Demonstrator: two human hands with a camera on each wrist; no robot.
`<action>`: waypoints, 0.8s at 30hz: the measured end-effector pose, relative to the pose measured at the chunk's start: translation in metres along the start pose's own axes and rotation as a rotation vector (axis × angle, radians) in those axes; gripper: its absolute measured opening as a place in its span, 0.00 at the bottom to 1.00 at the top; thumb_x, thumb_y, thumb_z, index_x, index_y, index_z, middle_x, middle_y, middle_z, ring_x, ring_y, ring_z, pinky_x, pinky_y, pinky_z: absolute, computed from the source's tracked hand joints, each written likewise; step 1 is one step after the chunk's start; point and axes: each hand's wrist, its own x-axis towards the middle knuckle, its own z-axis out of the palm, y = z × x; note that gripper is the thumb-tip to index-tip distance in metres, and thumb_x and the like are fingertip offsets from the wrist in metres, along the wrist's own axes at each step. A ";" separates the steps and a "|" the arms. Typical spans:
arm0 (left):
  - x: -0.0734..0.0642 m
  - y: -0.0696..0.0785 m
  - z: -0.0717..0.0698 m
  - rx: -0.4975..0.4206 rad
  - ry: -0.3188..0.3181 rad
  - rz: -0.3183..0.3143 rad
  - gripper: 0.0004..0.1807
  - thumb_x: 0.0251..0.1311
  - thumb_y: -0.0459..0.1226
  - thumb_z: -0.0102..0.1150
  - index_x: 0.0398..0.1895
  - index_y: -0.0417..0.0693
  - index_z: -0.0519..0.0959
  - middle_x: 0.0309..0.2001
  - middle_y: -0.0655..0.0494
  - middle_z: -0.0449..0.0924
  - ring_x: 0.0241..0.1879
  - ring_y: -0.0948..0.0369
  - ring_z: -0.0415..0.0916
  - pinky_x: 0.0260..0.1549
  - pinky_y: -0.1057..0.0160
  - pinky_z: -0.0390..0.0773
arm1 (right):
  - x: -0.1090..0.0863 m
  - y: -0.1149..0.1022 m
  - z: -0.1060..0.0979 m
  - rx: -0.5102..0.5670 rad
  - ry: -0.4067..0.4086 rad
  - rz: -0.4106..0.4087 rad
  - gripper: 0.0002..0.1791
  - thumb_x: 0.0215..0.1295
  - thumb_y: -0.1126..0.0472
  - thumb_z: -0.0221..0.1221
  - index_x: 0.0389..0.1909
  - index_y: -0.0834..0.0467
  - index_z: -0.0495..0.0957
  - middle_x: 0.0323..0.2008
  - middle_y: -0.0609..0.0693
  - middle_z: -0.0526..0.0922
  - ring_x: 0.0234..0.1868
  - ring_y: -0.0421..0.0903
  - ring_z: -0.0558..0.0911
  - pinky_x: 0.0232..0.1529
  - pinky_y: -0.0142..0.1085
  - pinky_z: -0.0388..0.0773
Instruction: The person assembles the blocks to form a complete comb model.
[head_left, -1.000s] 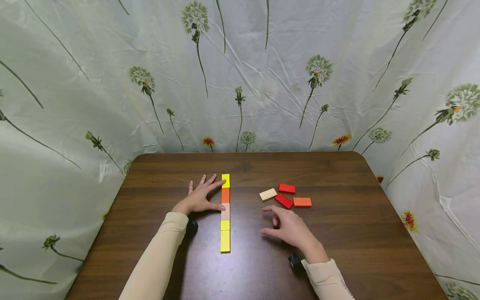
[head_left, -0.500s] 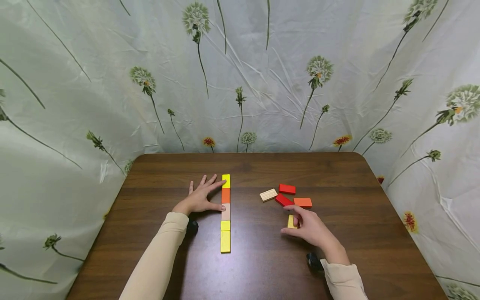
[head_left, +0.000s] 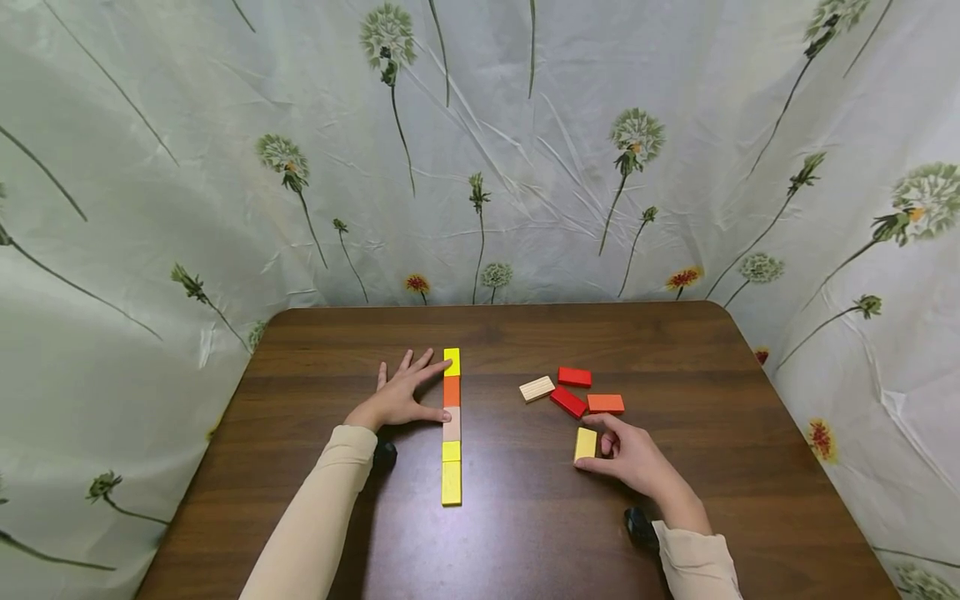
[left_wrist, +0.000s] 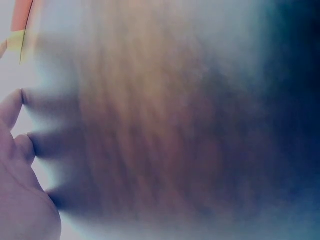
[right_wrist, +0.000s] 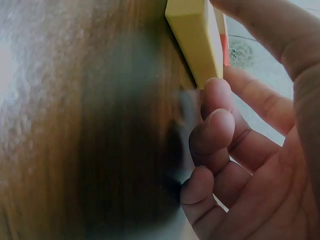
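In the head view a straight row of flat blocks runs towards the person: a yellow block [head_left: 452, 353], an orange block [head_left: 452, 391], a pale pink block [head_left: 452, 430], a short yellow block [head_left: 451, 451] and a longer yellow block [head_left: 451, 484]. With fingers spread, my left hand [head_left: 397, 398] touches the far yellow block with the index finger and the pale pink one with the thumb. Between thumb and index finger, my right hand [head_left: 628, 457] pinches a separate yellow block [right_wrist: 192, 30] by its ends, at the table. The left wrist view is mostly blurred.
Beyond the right hand lie a striped natural-wood block [head_left: 536, 389], a red block [head_left: 574, 377], a second red block [head_left: 568, 402] and another orange block [head_left: 605, 404]. The brown wooden table [head_left: 510, 550] ends at a flower-patterned curtain [head_left: 525, 150].
My right hand has moved right and slightly nearer, and a yellow block has come into view in its pinch. The left hand and the row have stayed in place.
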 end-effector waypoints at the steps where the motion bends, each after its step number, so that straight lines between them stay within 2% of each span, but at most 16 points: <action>1: 0.000 0.000 0.000 0.001 0.000 0.000 0.56 0.53 0.66 0.77 0.85 0.75 0.60 0.90 0.52 0.41 0.88 0.38 0.27 0.75 0.21 0.21 | 0.000 0.000 0.000 0.000 -0.002 0.004 0.37 0.55 0.47 0.82 0.64 0.54 0.80 0.29 0.46 0.73 0.28 0.39 0.69 0.29 0.31 0.66; 8: 0.001 -0.001 0.000 0.004 0.001 0.000 0.56 0.53 0.67 0.76 0.85 0.76 0.60 0.90 0.52 0.41 0.88 0.38 0.26 0.75 0.21 0.21 | 0.002 0.000 0.001 -0.018 -0.009 0.020 0.35 0.55 0.48 0.82 0.62 0.54 0.82 0.30 0.45 0.73 0.30 0.40 0.70 0.30 0.30 0.65; 17: 0.000 0.000 0.000 0.003 0.005 -0.001 0.56 0.53 0.66 0.77 0.85 0.77 0.60 0.90 0.52 0.41 0.88 0.38 0.27 0.75 0.21 0.21 | -0.001 -0.001 0.003 -0.001 -0.021 -0.002 0.34 0.54 0.49 0.82 0.61 0.54 0.82 0.31 0.45 0.74 0.30 0.40 0.71 0.31 0.30 0.67; 24: 0.000 0.001 -0.001 0.001 0.001 -0.001 0.56 0.53 0.66 0.77 0.85 0.76 0.60 0.90 0.51 0.41 0.88 0.38 0.26 0.75 0.21 0.21 | -0.004 -0.001 0.003 -0.037 0.027 -0.022 0.35 0.50 0.49 0.84 0.58 0.55 0.84 0.39 0.47 0.77 0.38 0.42 0.73 0.37 0.30 0.70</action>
